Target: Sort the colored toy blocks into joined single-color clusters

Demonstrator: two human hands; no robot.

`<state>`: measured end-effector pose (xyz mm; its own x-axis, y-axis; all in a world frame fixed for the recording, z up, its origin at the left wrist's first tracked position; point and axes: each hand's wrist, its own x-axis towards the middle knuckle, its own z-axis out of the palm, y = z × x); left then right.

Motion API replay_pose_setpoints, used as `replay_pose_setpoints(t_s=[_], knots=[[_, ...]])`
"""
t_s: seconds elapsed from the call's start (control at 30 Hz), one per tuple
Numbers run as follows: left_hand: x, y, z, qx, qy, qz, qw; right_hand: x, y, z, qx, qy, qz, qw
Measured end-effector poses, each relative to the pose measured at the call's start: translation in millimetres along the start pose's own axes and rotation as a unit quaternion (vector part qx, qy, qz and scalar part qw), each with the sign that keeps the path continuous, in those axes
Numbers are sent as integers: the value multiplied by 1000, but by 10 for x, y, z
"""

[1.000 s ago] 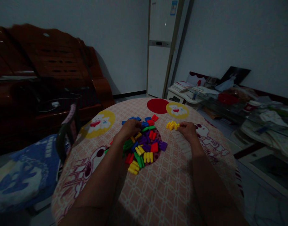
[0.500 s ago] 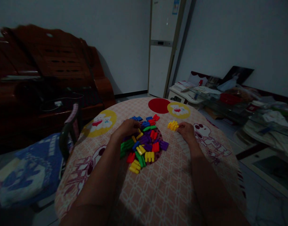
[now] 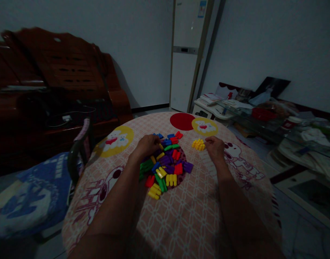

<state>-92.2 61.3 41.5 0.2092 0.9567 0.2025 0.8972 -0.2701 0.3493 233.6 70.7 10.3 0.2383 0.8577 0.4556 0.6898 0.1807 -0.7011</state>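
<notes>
My left hand (image 3: 149, 145) is at the far left side of a loose pile of coloured plastic building blocks. Its fingers are closed on a small yellow block (image 3: 161, 146), partly hidden by the fingertips. Below it in the pile are another yellow block (image 3: 160, 155), purple blocks (image 3: 167, 160) and green blocks (image 3: 146, 165). To the right stands a cluster of joined yellow blocks (image 3: 198, 144) on the tablecloth. Just right of that cluster, my right hand (image 3: 215, 148) has its fingers bent and slightly apart, with nothing visible in them.
A patterned cloth covers the round table (image 3: 178, 223). A chair (image 3: 76, 151) stands at its left edge, and a wooden sofa (image 3: 65, 68) is behind. On the right, a glass-topped stand (image 3: 235, 111) holds papers, a red bowl and bags. A tall white cabinet unit (image 3: 184, 79) fills the corner.
My right hand has drawn slightly right, away from the yellow cluster. My left hand has lifted a little, and a yellow block now shows at its fingertips.
</notes>
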Motion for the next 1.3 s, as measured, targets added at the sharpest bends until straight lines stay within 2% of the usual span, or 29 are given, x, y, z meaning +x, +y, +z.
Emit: replay_pose_setpoints(t_s=[0.27, 0.37, 0.5, 0.6, 0.7, 0.8, 0.87, 0.93, 1.0, 1.03, 1.1, 1.17, 1.3], knots=[[-1, 74, -73, -183, 48, -21, 982, -142, -306, 122, 83, -70, -39, 993], [6, 174, -55, -208, 44, 12, 977, -233, -446, 190, 128, -118, -77, 982], [-10, 429, 6, -211, 27, 90, 973, -373, -640, 280, 169, -173, -134, 961], [-35, 616, 90, -193, 21, 138, 971, -446, -725, 322, 161, -197, -153, 955], [-44, 701, 169, -177, 30, 150, 972, -446, -735, 309, 150, -211, -156, 953], [-30, 669, 172, -203, 32, 151, 967, -345, -644, 239, 155, -183, -117, 964], [-13, 602, 126, -209, 43, 132, 968, -230, -494, 179, 144, -110, -65, 981], [2, 519, 66, -194, 58, 101, 974, -112, -267, 132, 121, -10, -3, 993], [12, 441, 18, -176, 70, 71, 979, -21, 4, 113, 91, 74, 53, 992], [15, 411, 4, -169, 74, 59, 981, 7, 136, 116, 77, 95, 74, 990], [19, 372, -2, -165, 77, 45, 982, 31, 352, 141, 57, 107, 106, 987], [22, 359, 13, -165, 73, 42, 983, 27, 471, 177, 43, 90, 121, 988], [30, 343, 44, -157, 61, 45, 985, 10, 466, 209, -3, 57, 113, 992]])
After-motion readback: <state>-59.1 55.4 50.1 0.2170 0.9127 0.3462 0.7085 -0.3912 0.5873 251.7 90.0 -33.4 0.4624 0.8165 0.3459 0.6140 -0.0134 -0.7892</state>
